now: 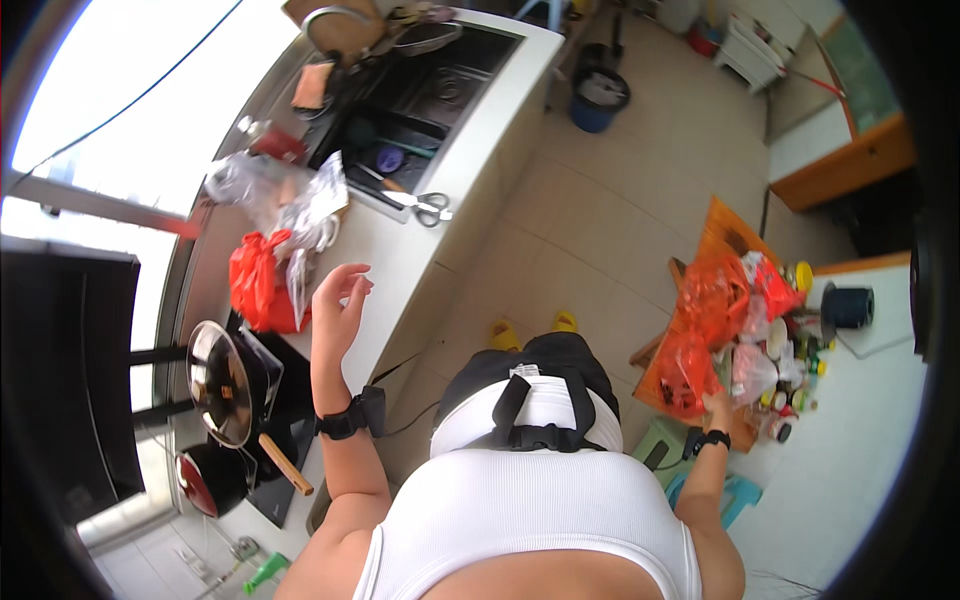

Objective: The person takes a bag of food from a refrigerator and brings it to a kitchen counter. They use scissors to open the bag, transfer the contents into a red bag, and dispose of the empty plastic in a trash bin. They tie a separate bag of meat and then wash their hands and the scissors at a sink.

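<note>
My left hand (339, 311) is raised over the edge of the white counter (397, 262), its fingers loosely curled and nothing in them. Just beyond it lie a red plastic bag (259, 281) and a crumpled clear and silver bag (319, 202). Out to the right, my right hand (718, 405) touches the lower edge of a red plastic bag (686, 367) on a wooden table (652, 382); its fingertips are partly hidden, so the grip is unclear. Another red bag (712, 292) sits farther up that table. Black-handled scissors (431, 208) lie beside the sink.
A dark sink (450, 90) is set in the counter. On the left, a lidded pan (221, 382) with a wooden handle and a red pot (199, 480) stand on the stove. Jars (780, 429) crowd the wooden table's right side. Blue (739, 499) and green stools (664, 442) stand nearby; a bin (598, 101) is on the floor.
</note>
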`<state>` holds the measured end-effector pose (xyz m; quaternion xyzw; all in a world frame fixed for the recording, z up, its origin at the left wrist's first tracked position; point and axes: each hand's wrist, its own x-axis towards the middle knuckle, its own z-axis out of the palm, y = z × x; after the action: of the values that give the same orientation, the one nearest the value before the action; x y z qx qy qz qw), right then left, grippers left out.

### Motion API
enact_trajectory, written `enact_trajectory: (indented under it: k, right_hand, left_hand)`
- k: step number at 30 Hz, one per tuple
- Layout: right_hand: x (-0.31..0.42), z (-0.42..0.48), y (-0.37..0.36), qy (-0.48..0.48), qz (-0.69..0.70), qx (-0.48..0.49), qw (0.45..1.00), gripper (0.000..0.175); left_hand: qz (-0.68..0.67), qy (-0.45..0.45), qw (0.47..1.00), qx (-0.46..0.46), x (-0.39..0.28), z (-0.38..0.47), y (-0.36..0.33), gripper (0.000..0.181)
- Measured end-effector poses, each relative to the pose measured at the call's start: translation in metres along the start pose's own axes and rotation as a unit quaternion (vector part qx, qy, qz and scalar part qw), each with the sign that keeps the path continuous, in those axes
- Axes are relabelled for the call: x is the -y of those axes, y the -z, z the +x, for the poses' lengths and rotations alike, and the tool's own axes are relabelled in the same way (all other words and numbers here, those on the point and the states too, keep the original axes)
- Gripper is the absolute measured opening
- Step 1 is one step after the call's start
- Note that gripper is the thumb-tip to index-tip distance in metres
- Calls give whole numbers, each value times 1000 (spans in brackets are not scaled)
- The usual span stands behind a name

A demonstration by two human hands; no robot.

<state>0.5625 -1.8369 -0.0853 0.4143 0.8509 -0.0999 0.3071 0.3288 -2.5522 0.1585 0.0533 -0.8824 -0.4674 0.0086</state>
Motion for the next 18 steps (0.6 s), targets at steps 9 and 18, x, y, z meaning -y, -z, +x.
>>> enact_trajectory:
  k: [9,18]
  right_hand:
    - [207,-74,124,271,-85,-129,950,47]
    - [452,-167,209,583,-88,-74,804,49]
  left_hand:
    - [230,40,948,-215,109,-1,33,36]
    - [252,16,941,-225,104,103,-26,87]
